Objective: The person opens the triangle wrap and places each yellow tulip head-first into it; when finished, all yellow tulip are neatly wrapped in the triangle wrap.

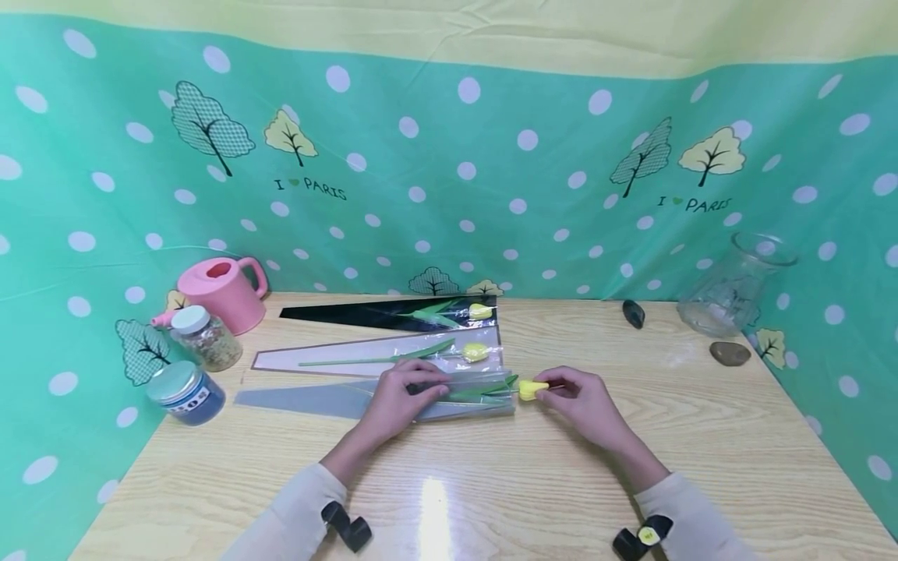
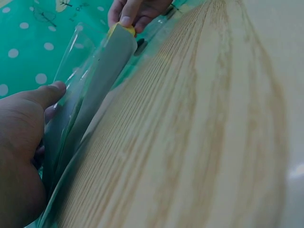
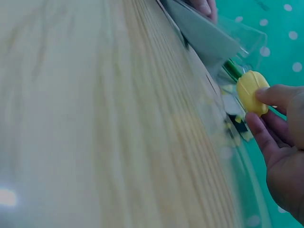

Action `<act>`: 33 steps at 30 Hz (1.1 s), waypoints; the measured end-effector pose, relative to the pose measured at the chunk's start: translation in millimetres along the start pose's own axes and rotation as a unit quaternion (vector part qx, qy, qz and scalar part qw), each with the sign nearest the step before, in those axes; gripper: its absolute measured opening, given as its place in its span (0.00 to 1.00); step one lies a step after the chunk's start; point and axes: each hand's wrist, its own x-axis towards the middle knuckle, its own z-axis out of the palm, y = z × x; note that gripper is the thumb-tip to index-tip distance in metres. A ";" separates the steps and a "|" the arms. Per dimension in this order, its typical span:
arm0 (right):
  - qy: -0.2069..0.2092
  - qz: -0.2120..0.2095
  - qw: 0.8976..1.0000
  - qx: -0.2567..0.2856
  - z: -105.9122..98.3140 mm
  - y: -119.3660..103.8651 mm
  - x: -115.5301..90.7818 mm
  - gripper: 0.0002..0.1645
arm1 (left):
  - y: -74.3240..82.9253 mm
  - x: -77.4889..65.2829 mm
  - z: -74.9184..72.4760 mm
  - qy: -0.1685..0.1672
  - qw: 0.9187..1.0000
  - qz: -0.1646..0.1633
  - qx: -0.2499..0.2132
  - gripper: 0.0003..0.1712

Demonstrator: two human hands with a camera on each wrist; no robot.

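My right hand [image 1: 582, 405] pinches the yellow bloom of a tulip [image 3: 251, 91] between thumb and fingers. The bloom sticks out past the right, open end of a grey, clear-fronted flower sleeve [image 1: 295, 397], while its green leaves and stem lie inside. My left hand [image 1: 400, 399] holds the sleeve around its middle, thumb on the near side. In the left wrist view, the sleeve's clear front [image 2: 76, 57] stands apart from its grey back [image 2: 107, 64] at the mouth. The stem's lower end is hidden by the left hand.
Behind lie a white sleeve [image 1: 281, 361] and a black sleeve [image 1: 337, 313], each with a yellow tulip. At left stand a pink watering can [image 1: 228, 296], a jar of pebbles [image 1: 210, 343] and a blue jar [image 1: 189, 397]. A glass vase [image 1: 722, 292] and two dark stones [image 1: 730, 354] are at right.
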 end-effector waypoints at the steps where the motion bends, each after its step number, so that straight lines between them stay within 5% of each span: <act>1: 0.001 -0.001 1.000 0.000 2.2 -0.8 0.2 0.13 | 0.4 0.3 0.3 0.000 1.000 -0.001 0.000 0.09; 33: -0.038 -0.054 0.998 0.019 45.6 0.1 25.5 0.11 | 6.0 0.8 3.3 -0.005 1.000 0.008 -0.001 0.09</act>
